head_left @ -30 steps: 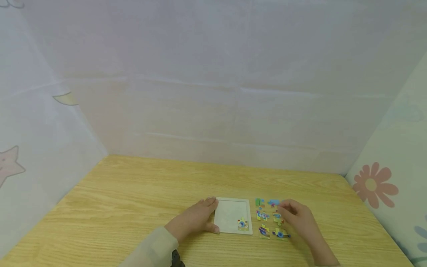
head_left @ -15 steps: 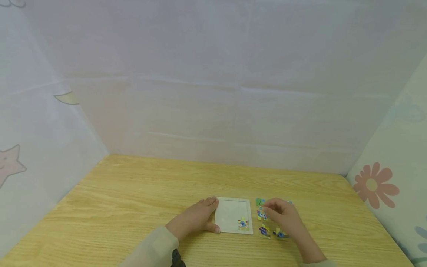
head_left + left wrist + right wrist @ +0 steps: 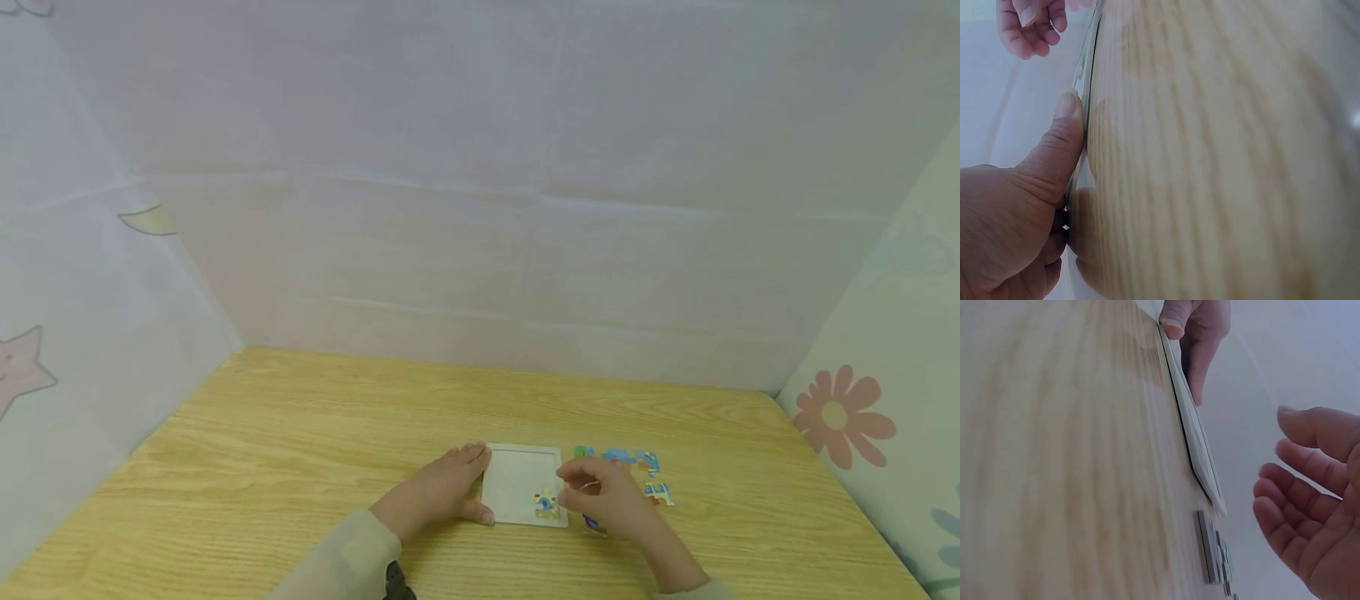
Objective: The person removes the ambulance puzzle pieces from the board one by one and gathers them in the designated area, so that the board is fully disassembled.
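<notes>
A pale square puzzle tray (image 3: 513, 482) lies on the wooden table. One jigsaw piece (image 3: 546, 502) with a yellow and blue picture sits in its lower right corner. My left hand (image 3: 444, 488) rests along the tray's left side, fingers at the far corner and thumb pressed to the near one. Over the tray's right edge hovers my right hand (image 3: 611, 498). In the right wrist view its thumb and fingers (image 3: 1300, 490) are apart and loosely bent, with nothing visible between them. Beneath this hand, several loose jigsaw pieces are partly hidden.
Loose pieces lie right of the tray, among them a blue one (image 3: 648, 460) and a yellow and white one (image 3: 659, 493). Seen edge-on in the right wrist view, pieces (image 3: 1208, 547) lie flat beside the tray. A cloth wall (image 3: 480, 250) stands behind the table.
My right hand has moved left from the far pieces to the tray's right edge, uncovering pieces on the right and covering some nearer ones. My left hand has stayed put.
</notes>
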`<state>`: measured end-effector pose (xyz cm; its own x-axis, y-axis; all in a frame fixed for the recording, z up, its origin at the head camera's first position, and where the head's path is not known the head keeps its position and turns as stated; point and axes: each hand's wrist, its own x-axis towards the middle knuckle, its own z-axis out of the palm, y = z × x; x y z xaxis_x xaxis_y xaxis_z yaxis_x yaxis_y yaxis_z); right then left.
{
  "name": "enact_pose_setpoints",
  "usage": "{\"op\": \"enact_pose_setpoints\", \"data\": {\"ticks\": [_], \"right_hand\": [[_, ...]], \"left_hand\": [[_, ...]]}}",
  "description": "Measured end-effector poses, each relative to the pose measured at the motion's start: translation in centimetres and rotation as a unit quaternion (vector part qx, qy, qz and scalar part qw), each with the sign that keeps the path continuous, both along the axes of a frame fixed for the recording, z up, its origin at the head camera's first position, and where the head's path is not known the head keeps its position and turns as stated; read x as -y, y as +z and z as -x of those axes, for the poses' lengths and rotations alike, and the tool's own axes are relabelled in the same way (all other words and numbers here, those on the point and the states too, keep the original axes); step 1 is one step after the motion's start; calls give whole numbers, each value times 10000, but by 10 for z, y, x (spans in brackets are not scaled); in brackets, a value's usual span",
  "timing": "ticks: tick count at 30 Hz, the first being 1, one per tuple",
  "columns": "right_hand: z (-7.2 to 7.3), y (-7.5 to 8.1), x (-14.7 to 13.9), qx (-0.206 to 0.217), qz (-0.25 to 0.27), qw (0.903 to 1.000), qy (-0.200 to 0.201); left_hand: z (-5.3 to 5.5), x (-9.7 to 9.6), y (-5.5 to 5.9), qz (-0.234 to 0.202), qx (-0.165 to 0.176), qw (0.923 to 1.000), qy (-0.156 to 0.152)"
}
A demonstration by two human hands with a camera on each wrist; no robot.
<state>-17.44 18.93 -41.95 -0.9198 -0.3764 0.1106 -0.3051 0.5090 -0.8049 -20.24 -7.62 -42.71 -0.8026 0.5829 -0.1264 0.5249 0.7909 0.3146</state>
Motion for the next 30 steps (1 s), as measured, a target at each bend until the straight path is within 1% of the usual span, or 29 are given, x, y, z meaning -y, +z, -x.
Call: {"op": "enact_pose_setpoints", "data": {"ticks": [4,7,14,16,23,30], "right_hand": [[-1,-2,6,239,-102,9995,162],[-1,-2,10,327,-235,9989,229],[-3,-2,16,263,-674,9969,298],[-2,-2,16,305,-685,9967,317],[0,-3,18,526,-633,9962,278],[3,-5,21,369,-802,9960,156]], "left_hand": [[1,0,-1,20,-9,10000,8],[0,0,-1,22,-22,10000,-8],[0,0,-2,16,-46,10000,-18],[1,0,-3,22,-48,10000,-10],[3,0,-5,14,-37,10000,-1],[2,0,-5,-20,76,9999,85]]}}
